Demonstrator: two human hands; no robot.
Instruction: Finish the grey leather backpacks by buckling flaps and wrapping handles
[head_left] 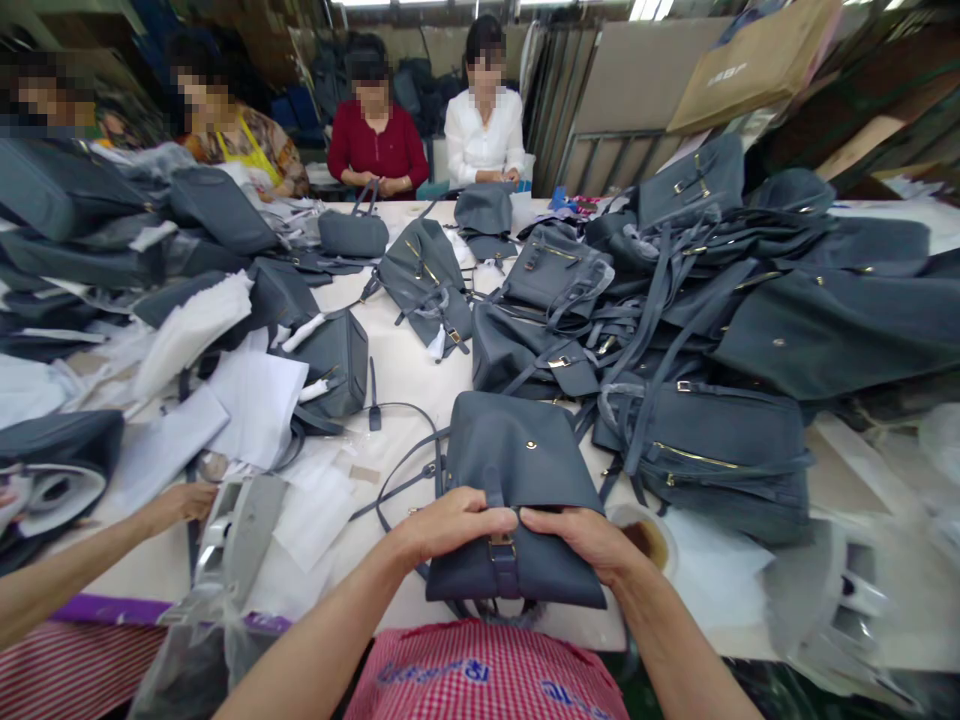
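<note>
A dark blue-grey backpack (465, 450) lies on the table right before me, its flap toward me and its buckle strap (504, 575) running down the front. My left hand (457, 522) grips the flap near the strap, its thumb pointing to the gold buckle (501, 545). Along the flap's lower edge, my right hand (577, 535) closes on the leather, with several fingers hidden under it. Both thumbs almost meet above the buckle. Thin shoulder straps (390, 490) loop out to the left of the bag.
Piles of similar bags (720, 430) cover the right side. White paper sheets (259, 400) and more bags lie left. A tape dispenser (236, 530) stands beside a co-worker's hand (176, 508); a round container (645, 540) sits right. Several people sit across the table.
</note>
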